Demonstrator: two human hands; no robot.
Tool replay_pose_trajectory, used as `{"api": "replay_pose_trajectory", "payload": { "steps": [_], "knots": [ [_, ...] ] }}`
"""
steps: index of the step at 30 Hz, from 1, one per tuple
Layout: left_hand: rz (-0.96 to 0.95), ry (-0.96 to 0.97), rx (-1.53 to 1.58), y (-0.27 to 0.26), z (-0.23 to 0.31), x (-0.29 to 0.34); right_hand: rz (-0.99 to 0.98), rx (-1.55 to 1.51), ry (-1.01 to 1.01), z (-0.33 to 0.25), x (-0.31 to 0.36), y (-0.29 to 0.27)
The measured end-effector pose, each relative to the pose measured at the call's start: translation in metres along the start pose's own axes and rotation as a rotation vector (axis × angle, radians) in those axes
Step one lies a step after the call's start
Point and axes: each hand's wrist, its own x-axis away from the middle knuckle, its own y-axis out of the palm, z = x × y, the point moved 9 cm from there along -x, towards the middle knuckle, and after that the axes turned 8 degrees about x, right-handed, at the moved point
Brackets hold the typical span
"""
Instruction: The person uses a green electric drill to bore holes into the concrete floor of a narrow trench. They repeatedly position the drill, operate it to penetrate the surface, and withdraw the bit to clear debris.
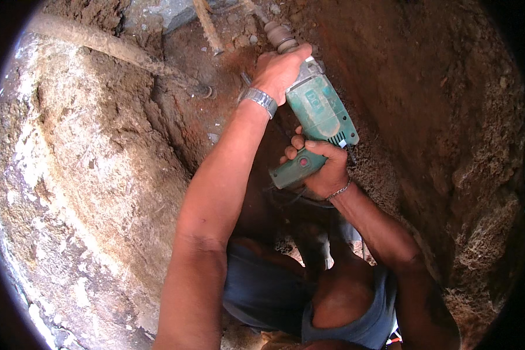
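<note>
A green rotary hammer drill [321, 111] is tilted away from me, its dark chuck [281, 38] pointing to the far side. From the chuck a bit [255, 10] runs up toward the top edge, where its tip is out of sight. My left hand [279, 71], with a metal watch at the wrist, is closed around the front of the drill just behind the chuck. Around the rear handle, which has a red button, my right hand [326, 166] is wrapped with the thumb over the top.
A thick, dirt-covered pipe [111, 46] slants in from the far left, and a shorter rusty rod [209, 26] stands beside the bit. Grey stone [175, 13] shows at the back. Rough earth walls rise on the left [93, 175] and right [443, 128]. My bent legs are below.
</note>
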Motion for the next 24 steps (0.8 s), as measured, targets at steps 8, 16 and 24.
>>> {"api": "replay_pose_trajectory", "payload": {
  "steps": [8,16,24],
  "knots": [
    [0.002,0.008,0.02,-0.003,0.0,-0.003,0.001,-0.003,0.008,0.001,0.002,0.006],
    [0.017,0.019,0.063,0.001,0.002,-0.003,-0.001,0.02,0.011,-0.005,0.003,0.006],
    [0.0,-0.03,0.018,0.001,0.005,-0.002,0.004,0.008,0.022,-0.006,0.005,0.011]
  ]
}}
